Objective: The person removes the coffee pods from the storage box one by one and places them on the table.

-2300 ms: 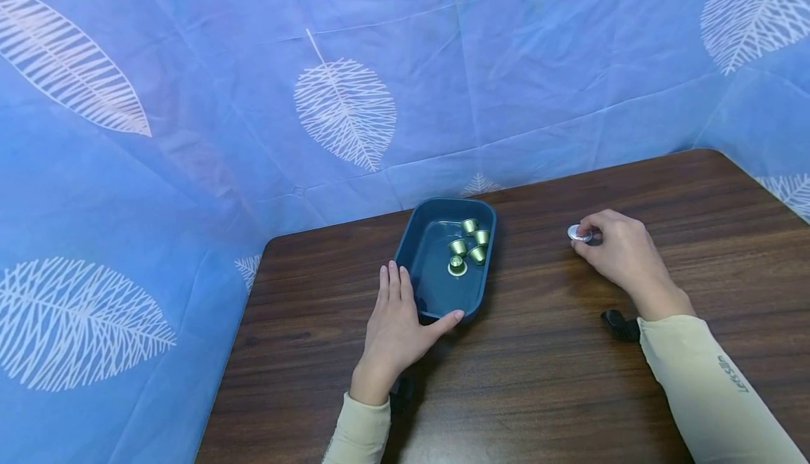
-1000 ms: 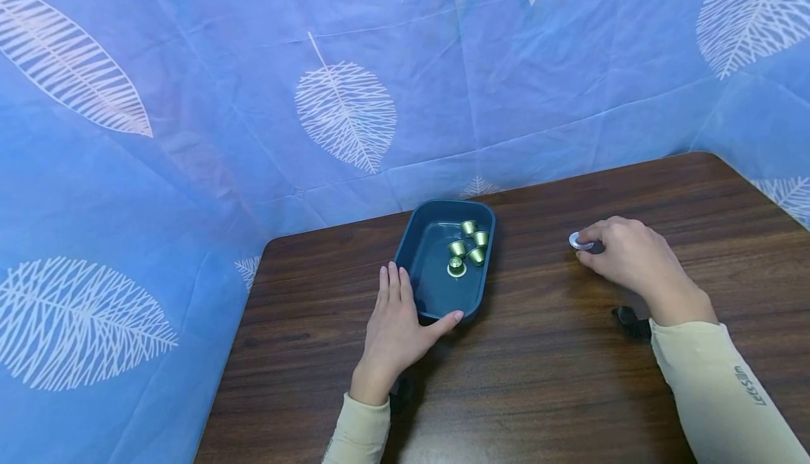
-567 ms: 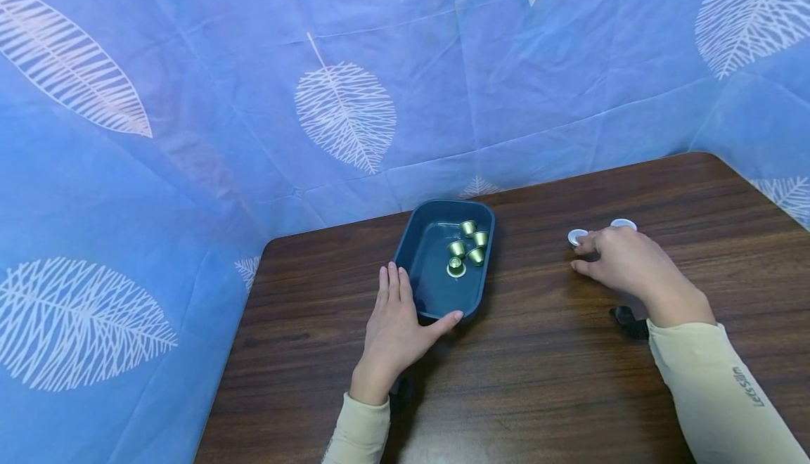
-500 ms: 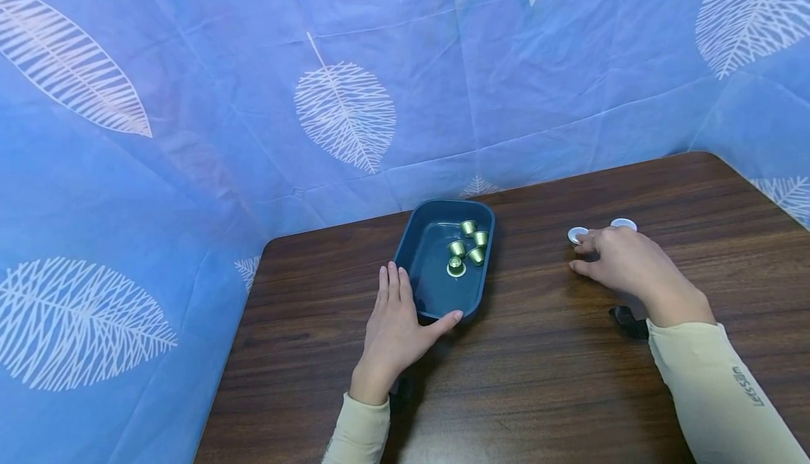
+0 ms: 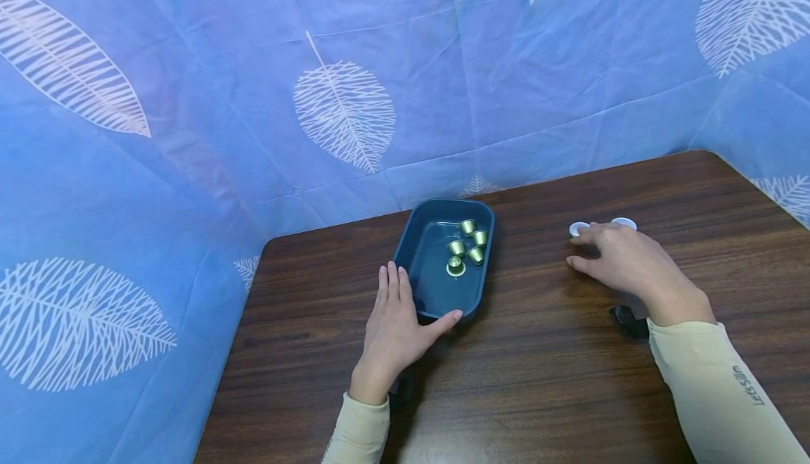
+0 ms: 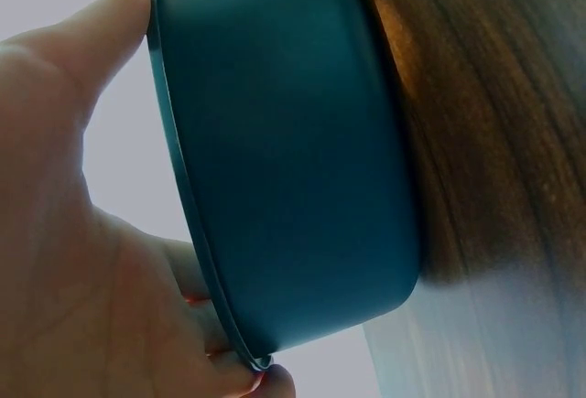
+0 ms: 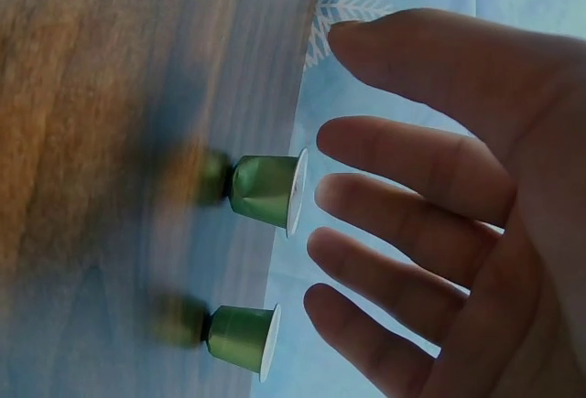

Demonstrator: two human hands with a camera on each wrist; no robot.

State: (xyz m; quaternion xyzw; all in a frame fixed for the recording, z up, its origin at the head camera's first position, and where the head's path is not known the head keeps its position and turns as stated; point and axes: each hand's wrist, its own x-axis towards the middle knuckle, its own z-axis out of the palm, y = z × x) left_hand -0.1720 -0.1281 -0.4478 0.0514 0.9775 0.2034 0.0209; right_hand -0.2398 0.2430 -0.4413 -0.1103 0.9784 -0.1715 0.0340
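Just beside right hand (image 5: 623,260), two capsules (image 7: 261,189)

In the head view, the right hand (image 5: 623,261) hides the bodies of two green metal capsules (image 5: 624,223) with round white lids. From the left wrist, the deep teal rectangular tray (image 6: 284,151) conceals its contents and runs past the top edge. From the right wrist, we see blurred reflections (image 7: 214,177) of the capsules, and the hand cut off at the right.
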